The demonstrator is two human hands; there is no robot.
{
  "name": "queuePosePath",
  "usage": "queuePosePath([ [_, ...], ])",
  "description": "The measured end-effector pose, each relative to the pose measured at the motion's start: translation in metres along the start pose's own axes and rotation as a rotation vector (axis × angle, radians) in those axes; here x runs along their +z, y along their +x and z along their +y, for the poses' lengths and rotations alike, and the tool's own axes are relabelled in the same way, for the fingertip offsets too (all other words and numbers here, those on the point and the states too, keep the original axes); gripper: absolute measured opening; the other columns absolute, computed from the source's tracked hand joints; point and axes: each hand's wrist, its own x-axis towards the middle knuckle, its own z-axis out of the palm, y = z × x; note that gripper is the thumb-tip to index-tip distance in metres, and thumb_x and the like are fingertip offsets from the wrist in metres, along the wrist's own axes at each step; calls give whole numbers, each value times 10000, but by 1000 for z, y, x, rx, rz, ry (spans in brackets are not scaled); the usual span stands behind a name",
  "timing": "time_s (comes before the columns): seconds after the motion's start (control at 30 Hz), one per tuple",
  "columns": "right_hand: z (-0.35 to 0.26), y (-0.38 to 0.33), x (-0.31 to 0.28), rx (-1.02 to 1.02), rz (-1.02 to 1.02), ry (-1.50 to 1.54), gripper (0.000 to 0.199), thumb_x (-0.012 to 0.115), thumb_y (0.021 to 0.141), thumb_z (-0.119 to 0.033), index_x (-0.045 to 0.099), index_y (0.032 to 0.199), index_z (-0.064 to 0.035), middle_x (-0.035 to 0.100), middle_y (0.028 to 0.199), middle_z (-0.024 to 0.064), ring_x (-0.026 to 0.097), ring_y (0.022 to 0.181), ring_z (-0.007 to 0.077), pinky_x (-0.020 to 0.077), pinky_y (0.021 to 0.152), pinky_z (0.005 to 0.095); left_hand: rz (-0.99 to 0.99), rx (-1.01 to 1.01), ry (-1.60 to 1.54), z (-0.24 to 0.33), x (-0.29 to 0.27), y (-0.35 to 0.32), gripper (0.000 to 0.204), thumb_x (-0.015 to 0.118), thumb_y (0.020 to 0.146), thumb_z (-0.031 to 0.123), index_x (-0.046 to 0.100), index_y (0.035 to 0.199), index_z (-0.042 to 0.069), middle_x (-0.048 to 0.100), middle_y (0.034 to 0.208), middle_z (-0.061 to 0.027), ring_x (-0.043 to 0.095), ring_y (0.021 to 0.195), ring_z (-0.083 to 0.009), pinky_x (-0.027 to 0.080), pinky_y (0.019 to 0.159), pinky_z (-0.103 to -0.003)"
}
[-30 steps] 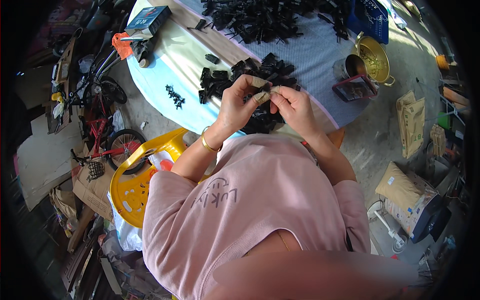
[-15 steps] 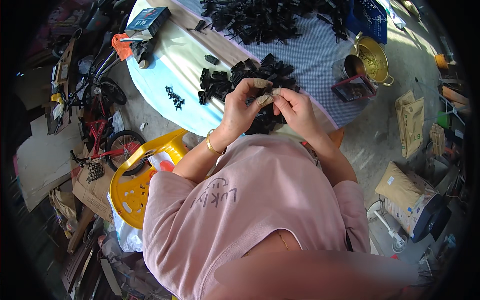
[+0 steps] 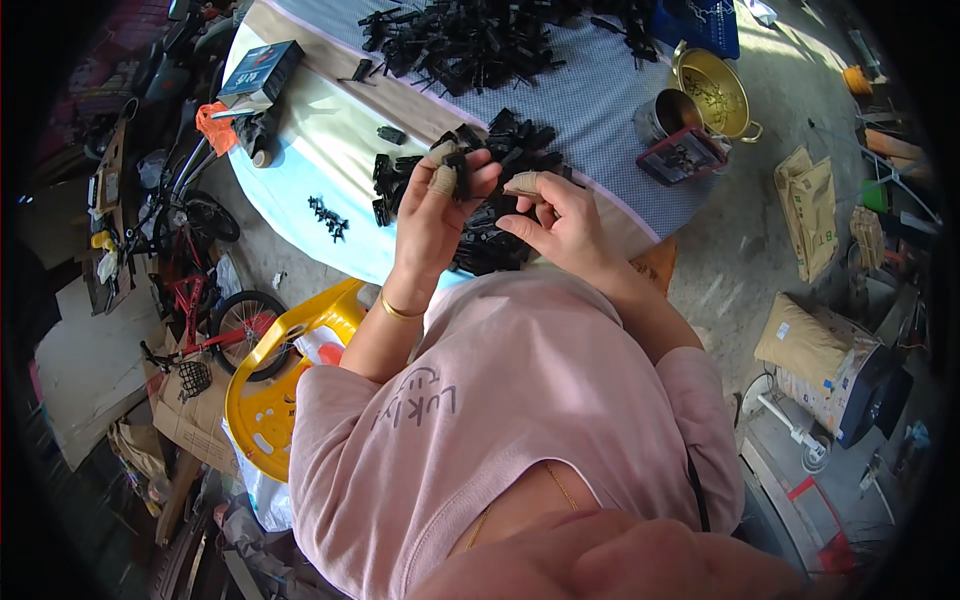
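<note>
Cloth-covered table (image 3: 600, 110), cluttered concrete floor (image 3: 740, 250)

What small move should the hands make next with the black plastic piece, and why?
Probably bring the right hand back to the black piece that the left hand pinches above the near pile. The right hand looks empty and apart, so the piece has support from one side only.
</note>
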Motion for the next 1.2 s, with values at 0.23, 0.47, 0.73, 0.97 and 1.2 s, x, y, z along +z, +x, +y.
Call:
queuePosePath([
  [0.23,3,0,0,-329,113,102,206,684,699,18,595,883,-8,583,713,45,543,586,68,422,489,184,-133,-211,-101,-6,-5,-6,289,440,904,97,431,1185,34,535,1090,-110,548,1014,-213,478,847,-337],
  [0.47,3,-2,-2,168,-17,326,203,692,738,-52,550,876,-12,570,758,-12,508,655,26,424,590,160,-304,-15,728,1,9,-22,371,457,886,30,378,1246,-7,542,1098,-56,535,948,-108,460,813,-250],
  [0.73,16,0,-6,391,-247,595,135,534,873,-112,571,935,2,551,703,-20,454,560,27,372,507,164,-187,-5,529,-8,5,-13,304,583,800,-28,468,1082,-14,569,1001,-72,561,925,-121,475,832,-257],
  [0.97,5,6,-7,170,-177,247,156,506,877,-84,614,901,26,543,613,-17,464,547,34,368,486,179,-158,46,424,-7,5,-5,265,603,789,-27,480,1023,-18,581,969,-79,571,878,-122,480,796,-246],
  [1.2,10,6,-1,221,-114,173,129,502,840,-36,617,882,2,528,613,-20,466,555,36,371,489,194,-151,225,646,-13,6,-4,177,624,774,-32,534,926,-27,595,938,-78,567,827,-104,492,726,-226],
])
